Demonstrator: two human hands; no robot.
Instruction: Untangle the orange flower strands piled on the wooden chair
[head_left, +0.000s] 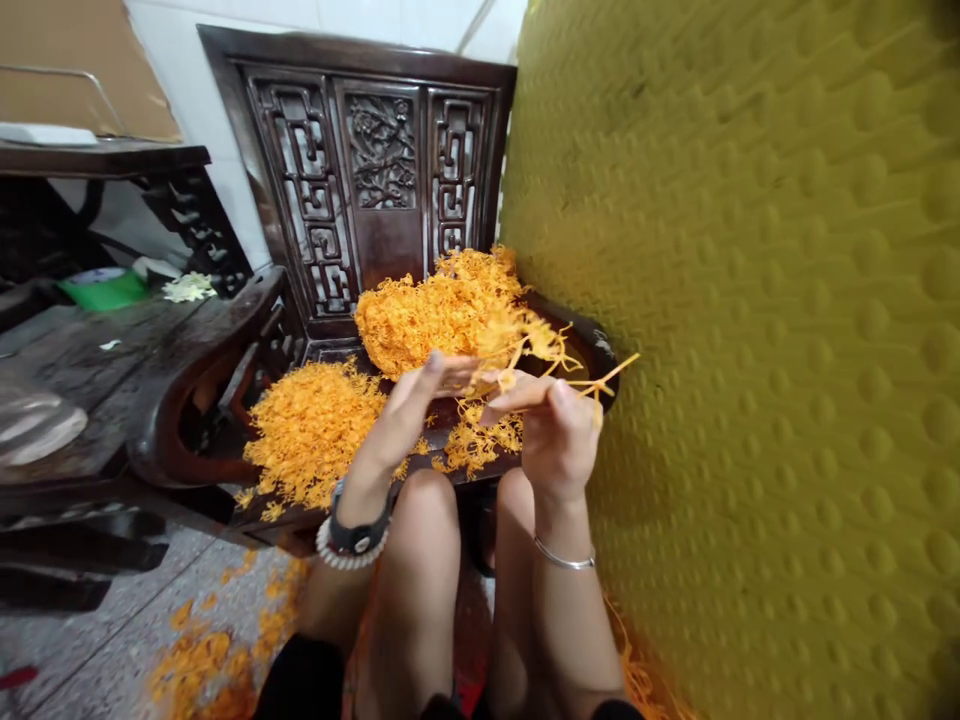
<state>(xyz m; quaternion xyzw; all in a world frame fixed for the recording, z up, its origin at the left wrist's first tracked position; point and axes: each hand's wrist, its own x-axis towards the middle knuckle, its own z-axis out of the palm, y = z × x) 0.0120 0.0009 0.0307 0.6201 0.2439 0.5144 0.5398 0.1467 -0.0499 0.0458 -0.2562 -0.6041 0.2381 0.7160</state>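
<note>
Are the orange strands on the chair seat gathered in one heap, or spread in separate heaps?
Spread in separate heaps: a tall heap at the back of the chair seat, a flatter heap to its left, and a small clump beneath the hands.

Carved chair: dark glossy wood. Right wall panel: matt yellow, dimpled, prob. foam. Orange strands: thin, fibrous. Floor: speckled stone.

The strands are bright orange, heaped on a dark brown carved chair. Beside them, a mustard-yellow mat shows a raised dot pattern.
</note>
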